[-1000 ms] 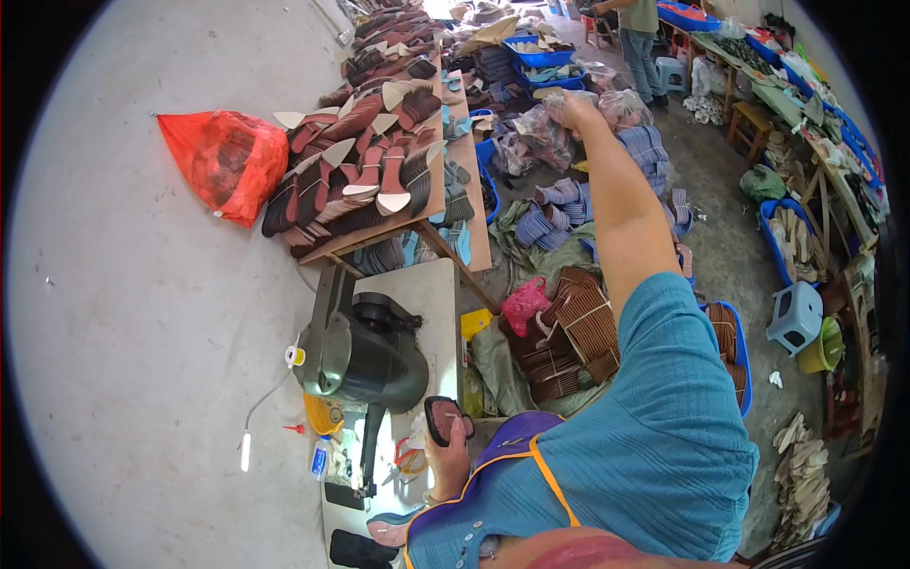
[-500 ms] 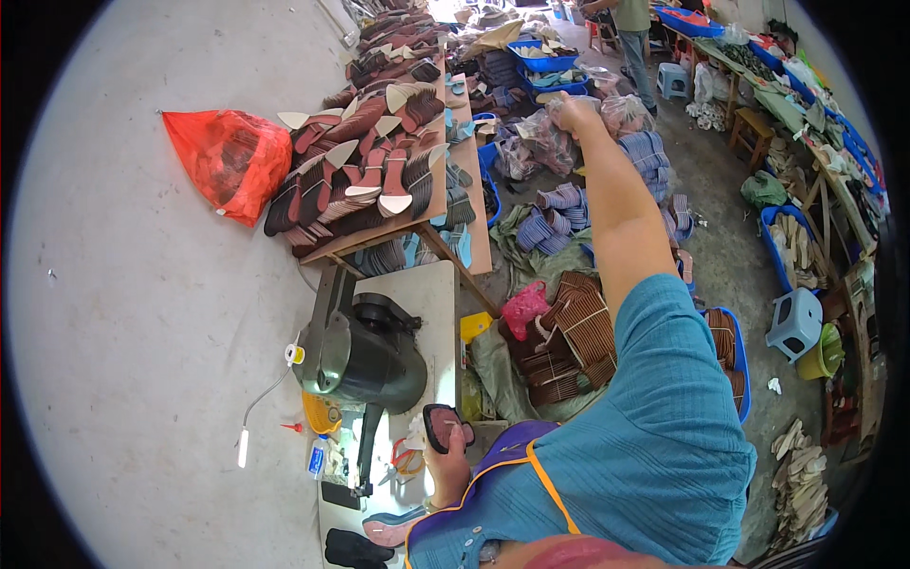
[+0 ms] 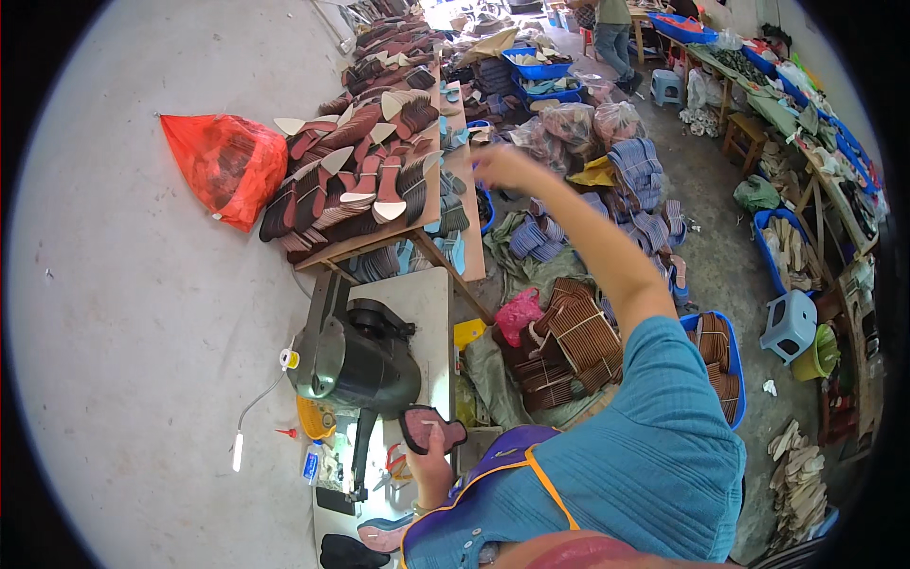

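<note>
Left hand (image 3: 428, 465) on sole (image 3: 431, 429); right hand (image 3: 507, 169) outstretched.

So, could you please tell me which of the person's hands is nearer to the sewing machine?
Left. The left hand holds a dark red sole right beside the sewing machine, while the right hand is stretched far out toward the table of stacked soles.

Teal ribbed short-sleeve top, purple apron w/ orange trim.
</note>
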`<action>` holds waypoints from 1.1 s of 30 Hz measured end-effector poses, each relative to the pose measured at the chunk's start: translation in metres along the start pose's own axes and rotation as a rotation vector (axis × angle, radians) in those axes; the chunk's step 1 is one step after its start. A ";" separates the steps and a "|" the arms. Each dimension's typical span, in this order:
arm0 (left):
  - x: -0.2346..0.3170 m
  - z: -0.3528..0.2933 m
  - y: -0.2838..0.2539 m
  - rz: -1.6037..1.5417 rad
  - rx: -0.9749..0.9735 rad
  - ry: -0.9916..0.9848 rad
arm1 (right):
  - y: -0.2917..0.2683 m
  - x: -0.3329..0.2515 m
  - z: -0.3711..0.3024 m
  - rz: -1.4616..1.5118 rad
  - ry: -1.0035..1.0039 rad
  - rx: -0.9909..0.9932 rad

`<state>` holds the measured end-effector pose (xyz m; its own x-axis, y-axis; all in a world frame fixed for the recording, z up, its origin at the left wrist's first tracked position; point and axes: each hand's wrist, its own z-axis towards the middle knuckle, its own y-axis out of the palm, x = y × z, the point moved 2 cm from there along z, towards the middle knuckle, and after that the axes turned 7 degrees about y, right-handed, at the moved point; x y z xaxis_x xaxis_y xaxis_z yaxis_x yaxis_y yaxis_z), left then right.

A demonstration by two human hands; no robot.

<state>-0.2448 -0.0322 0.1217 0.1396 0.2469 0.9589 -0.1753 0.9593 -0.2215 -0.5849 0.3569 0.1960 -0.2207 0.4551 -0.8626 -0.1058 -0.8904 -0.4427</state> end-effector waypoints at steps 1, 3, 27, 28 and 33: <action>0.000 0.004 -0.008 -0.048 0.007 -0.002 | 0.043 -0.029 -0.024 0.019 -0.133 -0.201; 0.012 0.012 -0.013 -0.086 -0.029 0.023 | 0.099 -0.076 -0.087 -0.150 -0.235 -0.455; 0.004 -0.014 -0.022 -0.295 0.242 -0.070 | 0.275 -0.103 -0.287 0.809 0.237 -0.492; 0.005 -0.014 -0.023 -0.296 0.239 -0.072 | 0.275 -0.100 -0.287 0.788 0.169 -0.480; -0.001 -0.016 -0.025 -0.256 0.264 -0.063 | 0.273 -0.099 -0.288 0.680 0.071 -0.452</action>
<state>-0.2245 -0.0540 0.1236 0.1528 -0.0137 0.9882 -0.3889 0.9184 0.0729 -0.3132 0.0708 0.0900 -0.0327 -0.1705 -0.9848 0.4333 -0.8903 0.1397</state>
